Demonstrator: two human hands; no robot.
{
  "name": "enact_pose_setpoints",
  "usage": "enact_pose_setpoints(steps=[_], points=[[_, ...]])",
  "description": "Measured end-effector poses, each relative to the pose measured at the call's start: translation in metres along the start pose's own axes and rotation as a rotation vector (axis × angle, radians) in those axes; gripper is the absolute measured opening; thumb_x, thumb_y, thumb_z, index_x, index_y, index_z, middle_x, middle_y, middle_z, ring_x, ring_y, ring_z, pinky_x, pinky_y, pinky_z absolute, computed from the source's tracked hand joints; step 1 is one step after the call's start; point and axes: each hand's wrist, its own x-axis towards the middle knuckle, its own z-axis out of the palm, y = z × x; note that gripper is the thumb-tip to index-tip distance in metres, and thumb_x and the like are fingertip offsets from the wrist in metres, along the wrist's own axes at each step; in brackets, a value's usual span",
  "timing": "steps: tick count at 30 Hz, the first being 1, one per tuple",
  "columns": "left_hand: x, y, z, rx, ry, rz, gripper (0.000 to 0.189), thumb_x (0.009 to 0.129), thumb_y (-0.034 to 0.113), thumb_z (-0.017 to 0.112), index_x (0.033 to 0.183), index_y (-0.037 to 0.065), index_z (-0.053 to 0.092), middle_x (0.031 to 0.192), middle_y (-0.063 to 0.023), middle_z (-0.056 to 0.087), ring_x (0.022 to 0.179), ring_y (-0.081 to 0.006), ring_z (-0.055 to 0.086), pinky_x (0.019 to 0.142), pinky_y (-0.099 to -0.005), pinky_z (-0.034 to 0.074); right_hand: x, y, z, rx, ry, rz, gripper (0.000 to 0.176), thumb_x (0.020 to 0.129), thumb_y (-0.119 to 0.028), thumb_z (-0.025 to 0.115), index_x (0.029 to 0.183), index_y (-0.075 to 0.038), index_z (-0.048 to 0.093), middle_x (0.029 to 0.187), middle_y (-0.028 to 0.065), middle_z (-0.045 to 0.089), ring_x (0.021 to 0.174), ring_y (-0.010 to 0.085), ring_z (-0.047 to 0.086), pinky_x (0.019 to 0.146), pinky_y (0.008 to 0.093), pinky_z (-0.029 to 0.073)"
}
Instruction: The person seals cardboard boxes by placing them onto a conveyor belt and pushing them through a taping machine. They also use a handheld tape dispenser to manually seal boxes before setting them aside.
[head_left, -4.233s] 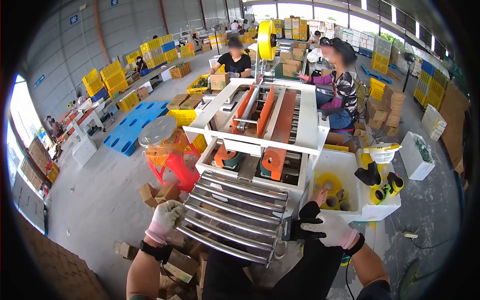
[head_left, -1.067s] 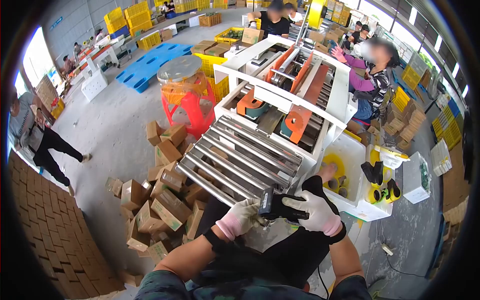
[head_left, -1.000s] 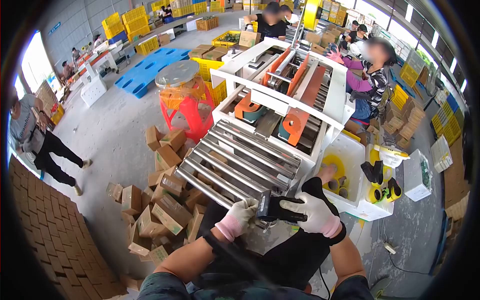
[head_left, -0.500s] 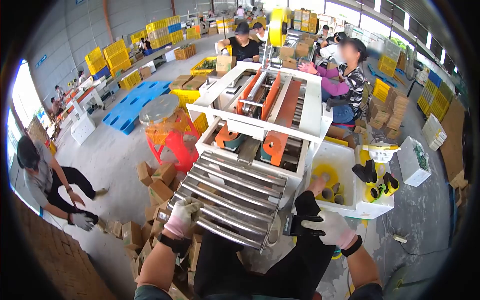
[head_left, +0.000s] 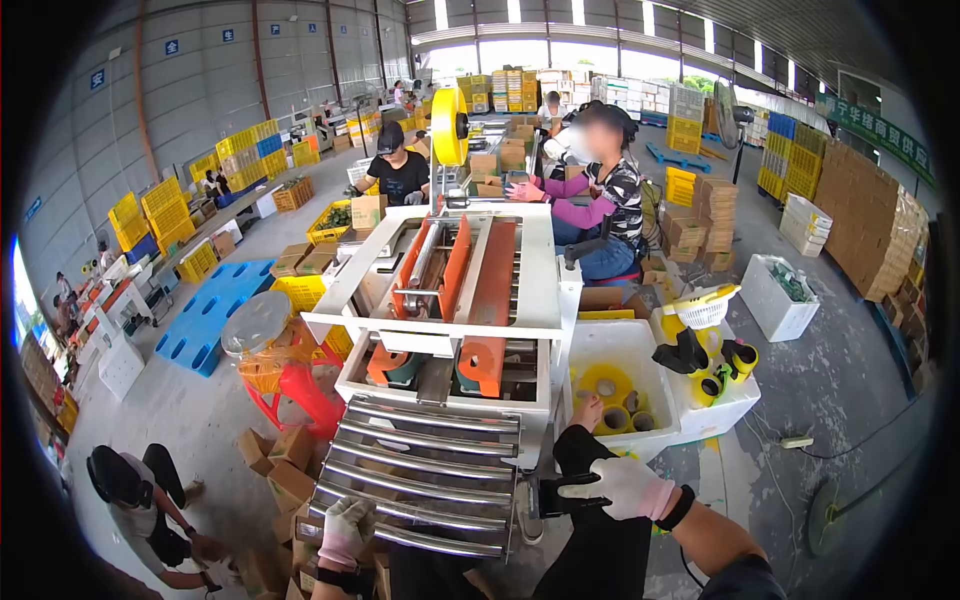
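A white-gloved fist, my left hand (head_left: 346,530), is curled at the front left edge of the roller conveyor (head_left: 415,478), fingers against the rail. Its steel rollers lead to a white carton-sealing machine (head_left: 545,318) with orange side belts and a yellow tape reel (head_left: 448,127) on top. My right hand (head_left: 625,488), also gloved, is closed round a flat black device (head_left: 563,497) over my dark trouser leg, right of the rollers. Its kind does not show clearly.
A white foam box (head_left: 655,443) with tape rolls stands right of the machine. Small cartons (head_left: 290,487) are heaped left of the conveyor, beside a red stool (head_left: 297,398). A crouching person (head_left: 140,500) is at lower left; another person (head_left: 605,200) sits beyond the machine.
My view has turned right and up, so the scene sits further left. The person at left bends lower toward the cartons. Both my hands keep their places at the conveyor and device.
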Motion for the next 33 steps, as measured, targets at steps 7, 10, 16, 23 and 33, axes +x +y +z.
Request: enact_pose_setpoints(steps=[7,10,16,23,33], points=[[0.001,-0.004,-0.003,-0.031,0.010,-0.003,0.009,0.094,0.007,0.060,0.086,0.004,0.063,0.071,-0.0022,0.062,0.054,-0.0080,0.057,0.051,-0.0201,0.052,0.005,-0.003,0.000,0.022,-0.021,0.009,0.070,0.068,-0.013,0.065,0.132,-0.042,0.058,0.076,0.0103,0.048,0.063,0.0287,0.052,0.056,0.0394,0.045],[0.001,-0.002,-0.005,0.032,-0.012,0.016,0.009,0.095,0.007,0.059,0.087,0.004,0.063,0.070,-0.0019,0.060,0.053,-0.0075,0.056,0.050,-0.0205,0.051,0.006,-0.004,0.000,0.033,-0.006,-0.006,0.068,0.068,-0.009,0.063,0.130,-0.037,0.061,0.075,0.0111,0.048,0.061,0.0299,0.051,0.055,0.0396,0.042],[-0.001,0.007,0.011,0.057,0.044,-0.005,0.008,0.094,0.005,0.059,0.086,0.003,0.061,0.070,-0.0018,0.059,0.054,-0.0074,0.055,0.051,-0.0223,0.052,0.003,0.002,0.007,0.035,0.019,-0.030,0.071,0.067,-0.006,0.062,0.131,-0.037,0.060,0.076,0.0112,0.048,0.062,0.0299,0.051,0.056,0.0391,0.043],[0.005,0.009,0.008,0.125,-0.010,0.076,0.009,0.094,0.006,0.058,0.087,0.001,0.061,0.063,-0.0013,0.055,0.050,-0.0067,0.048,0.045,-0.0212,0.039,0.001,-0.001,0.002,0.044,0.032,0.000,0.073,0.066,-0.005,0.064,0.131,-0.038,0.060,0.074,0.0104,0.044,0.061,0.0296,0.049,0.055,0.0401,0.040],[0.016,0.051,0.028,0.368,-0.042,0.214,0.009,0.093,0.003,0.056,0.089,0.000,0.064,0.064,0.0009,0.055,0.050,-0.0046,0.046,0.043,-0.0204,0.033,0.005,0.001,-0.001,0.091,-0.013,0.092,0.068,0.064,-0.004,0.064,0.125,-0.035,0.066,0.071,0.0098,0.044,0.063,0.0297,0.050,0.056,0.0403,0.040]])
